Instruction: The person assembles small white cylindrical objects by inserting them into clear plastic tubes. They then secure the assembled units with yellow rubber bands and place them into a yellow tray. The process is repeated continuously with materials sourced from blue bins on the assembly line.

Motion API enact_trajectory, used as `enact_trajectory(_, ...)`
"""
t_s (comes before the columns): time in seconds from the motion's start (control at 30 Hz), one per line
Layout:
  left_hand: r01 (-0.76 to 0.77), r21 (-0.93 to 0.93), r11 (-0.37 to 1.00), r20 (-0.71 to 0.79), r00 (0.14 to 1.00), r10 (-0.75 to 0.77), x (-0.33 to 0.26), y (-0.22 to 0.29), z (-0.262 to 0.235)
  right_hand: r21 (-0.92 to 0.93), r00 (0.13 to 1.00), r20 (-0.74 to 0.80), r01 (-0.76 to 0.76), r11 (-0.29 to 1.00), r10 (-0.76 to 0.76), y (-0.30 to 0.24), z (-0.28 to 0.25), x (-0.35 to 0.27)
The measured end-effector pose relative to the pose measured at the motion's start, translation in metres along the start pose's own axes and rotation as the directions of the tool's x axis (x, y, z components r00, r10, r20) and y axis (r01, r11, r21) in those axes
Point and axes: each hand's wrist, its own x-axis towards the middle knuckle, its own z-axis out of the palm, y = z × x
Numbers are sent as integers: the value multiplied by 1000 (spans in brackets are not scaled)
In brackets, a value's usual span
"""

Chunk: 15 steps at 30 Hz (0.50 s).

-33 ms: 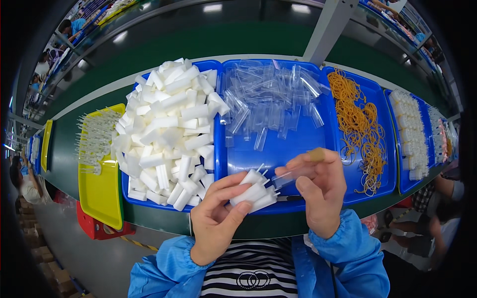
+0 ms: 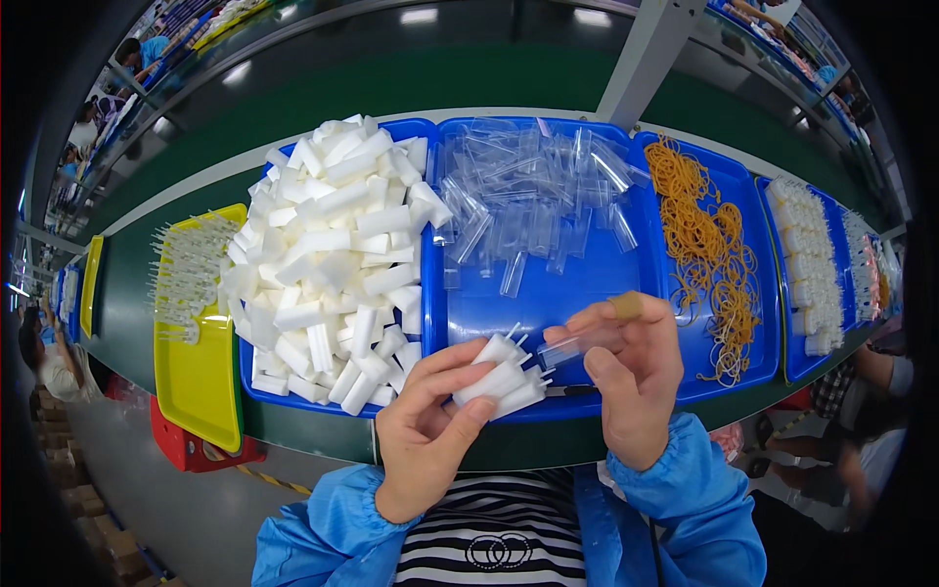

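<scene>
My left hand (image 2: 435, 426) is closed around a small bunch of white foam pieces (image 2: 501, 380). Thin white sticks poke out of their upper right ends. Just to the right, my right hand (image 2: 636, 372) holds a clear plastic sleeve (image 2: 567, 350) between thumb and fingers, its end close to the stick tips. A tan bandage wraps one of the right fingers. Beyond the hands lies a blue tray (image 2: 509, 323) with many clear plastic sleeves (image 2: 528, 186). A tall heap of white foam pieces (image 2: 328, 245) fills the blue tray to its left.
At the left, a yellow tray (image 2: 201, 382) holds thin white sticks (image 2: 191, 269). Orange rubber bands (image 2: 699, 225) lie in a blue tray on the right, with white bundled pieces (image 2: 807, 264) beyond. A grey post (image 2: 650, 59) rises behind the trays. A red stool (image 2: 201, 445) stands below the table.
</scene>
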Motion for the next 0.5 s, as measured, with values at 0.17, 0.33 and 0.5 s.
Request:
enact_trajectory(0.17, -6, 53, 999, 26, 1000, 5, -1, 0, 2, -11, 996, 52, -72, 997, 72, 0, 2, -2)
enact_trajectory(0.33, -41, 93, 995, 20, 999, 39, -1, -1, 3, -50, 987, 62, -144, 988, 147, -5, 0, -3)
enact_trajectory(0.5, -98, 215, 972, 37, 995, 92, 3, 1, 6, -162, 988, 67, -125, 979, 138, -4, -3, -7)
